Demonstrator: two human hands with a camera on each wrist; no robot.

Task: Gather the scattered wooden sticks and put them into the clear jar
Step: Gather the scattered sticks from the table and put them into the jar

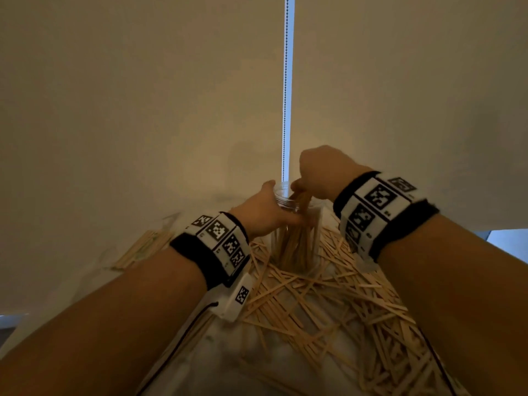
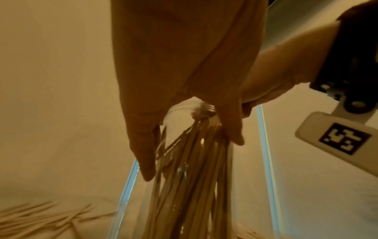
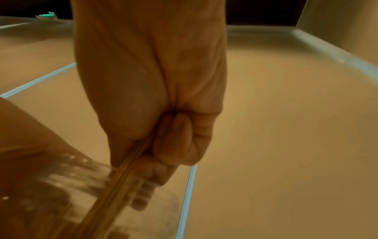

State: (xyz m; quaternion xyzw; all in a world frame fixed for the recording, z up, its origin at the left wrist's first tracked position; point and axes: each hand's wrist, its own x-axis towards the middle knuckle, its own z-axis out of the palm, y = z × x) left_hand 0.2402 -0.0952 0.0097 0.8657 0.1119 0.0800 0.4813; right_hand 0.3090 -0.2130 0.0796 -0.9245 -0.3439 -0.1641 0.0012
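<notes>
Nearest the camera, loose sticks [image 1: 328, 304] lie criss-crossed over the white surface [image 1: 285, 361], between the two forearms. A tidier bunch lies apart at the left edge [image 1: 143, 248]. Just beyond the scatter stands the jar [image 1: 297, 238], upright or tipped slightly toward the person, already holding a thick sheaf of sticks. The left hand [image 1: 264, 214] grips the jar near its neck, thumb and fingers wrapped round the glass. Above the rim, the right hand [image 1: 320, 172] is closed on a small bundle [image 3: 126, 163], its lower ends already inside the mouth. Farthest off hangs a pale blind with a bead chain [image 1: 285, 95].

Risks, as I judge them: the jar looks crowded, so the new bundle could jam against the sticks already standing and splay over the rim. Letting go too high could send some bouncing out. If the left hand slackens, the downward push could tip the jar and spill it onto the surface.

No brand or readable writing shows; only black-and-white square markers on the wristbands [image 1: 220, 241].
</notes>
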